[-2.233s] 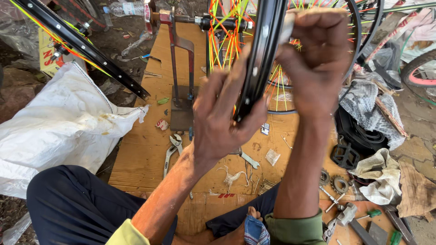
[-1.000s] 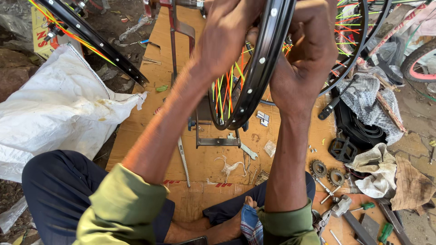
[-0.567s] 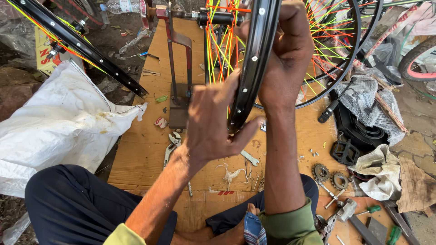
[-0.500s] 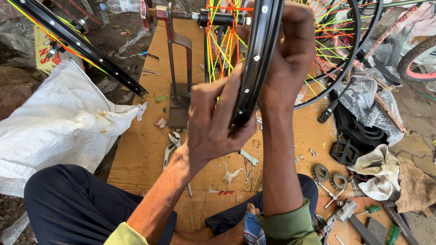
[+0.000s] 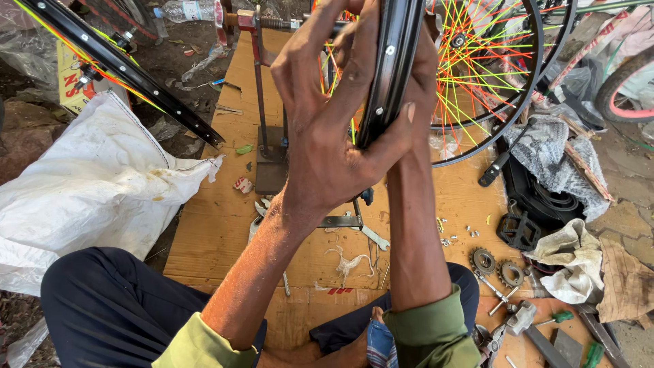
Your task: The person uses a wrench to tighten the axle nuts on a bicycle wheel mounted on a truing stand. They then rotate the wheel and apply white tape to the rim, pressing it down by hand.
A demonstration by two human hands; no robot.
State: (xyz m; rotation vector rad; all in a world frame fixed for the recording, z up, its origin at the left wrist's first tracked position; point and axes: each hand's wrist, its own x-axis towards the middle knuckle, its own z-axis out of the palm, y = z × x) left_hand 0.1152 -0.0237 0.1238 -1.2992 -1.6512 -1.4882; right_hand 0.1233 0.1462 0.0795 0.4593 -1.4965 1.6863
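rim [image 5: 392, 75] between both hands – sack [image 5: 88, 184] left, sprockets [image 5: 494, 267] right

Wooden board [image 5: 218, 225] with sprockets [image 5: 484, 260], wrench [image 5: 373, 237]

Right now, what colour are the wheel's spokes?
The spokes are bright yellow, orange and green, seen from the head view.

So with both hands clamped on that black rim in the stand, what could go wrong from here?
1. The left hand has its thumb hooked over the black rim beside the coloured spokes; if the wheel turns, fingers could get pinched.
2. The right hand sits mostly hidden behind the rim, so its grip is hard to judge.
3. Small cogs and loose bits lie on the board near the knees, easy to scatter.
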